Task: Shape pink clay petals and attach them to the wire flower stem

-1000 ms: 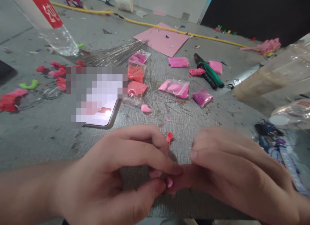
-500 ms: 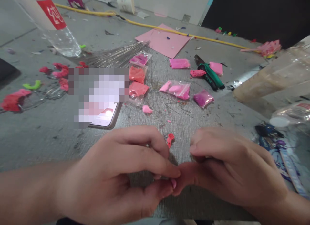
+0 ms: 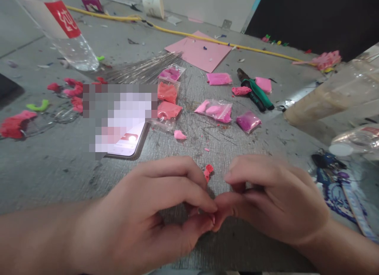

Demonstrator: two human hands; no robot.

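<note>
My left hand [image 3: 154, 211] is closed in a pinch, index fingertip and thumb pressed together around a small piece of pink clay [image 3: 212, 218], of which only a sliver shows. Against that same piece lies the thumb of my right hand [image 3: 275, 200], its fingers curled above. Just beyond the fingertips, a small red clay shape [image 3: 208, 172] rests on the grey table [image 3: 166, 148]. Farther out sits a loose pink clay lump [image 3: 180, 135]. Bags of pink clay [image 3: 217, 110] and orange-red clay [image 3: 168, 110] lie behind it.
A lit phone [image 3: 127, 142] lies left, near wires with red clay pieces [image 3: 17, 125]. A water bottle [image 3: 71, 34] stands behind. Green-handled pliers [image 3: 257, 94], a cloudy container [image 3: 331, 93] and a clear bottle [image 3: 355, 140] are right. Pink paper [image 3: 201, 49] and a yellow cable [image 3: 183, 31] lie farther back.
My right hand has shifted slightly left and its curled fingers have come nearer to the left hand. The pink clay between the fingertips shows less now.
</note>
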